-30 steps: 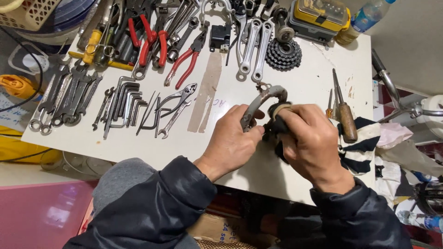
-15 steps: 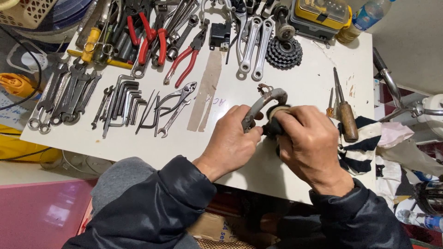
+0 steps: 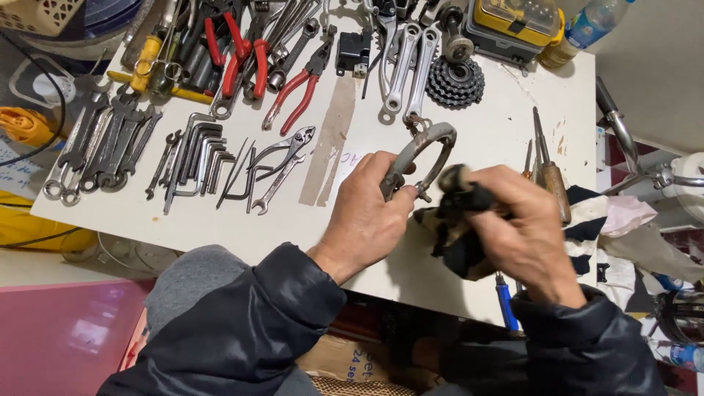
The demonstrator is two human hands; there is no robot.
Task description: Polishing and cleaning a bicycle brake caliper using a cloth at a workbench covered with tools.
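My left hand (image 3: pixel 367 216) grips a curved grey metal part (image 3: pixel 424 150), a rusty arc-shaped piece with a small bolt at its lower end, and holds it just above the white table (image 3: pixel 506 125). My right hand (image 3: pixel 513 227) is closed on a dark, dirty rag (image 3: pixel 458 235), bunched over a fingertip close to the right side of the arc. Both sleeves are dark and padded.
Wrenches (image 3: pixel 103 143), hex keys (image 3: pixel 194 150), slip-joint pliers (image 3: pixel 282 158) and red-handled pliers (image 3: pixel 297 92) lie on the left half. A black sprocket cluster (image 3: pixel 456 82), a yellow bit case (image 3: pixel 517 18) and wooden-handled tools (image 3: pixel 551 176) sit right. Cloths (image 3: pixel 609 220) hang off the right edge.
The metal arc has been turned and lifted a little to the upper left. My right hand with the rag has slid off it toward the right.
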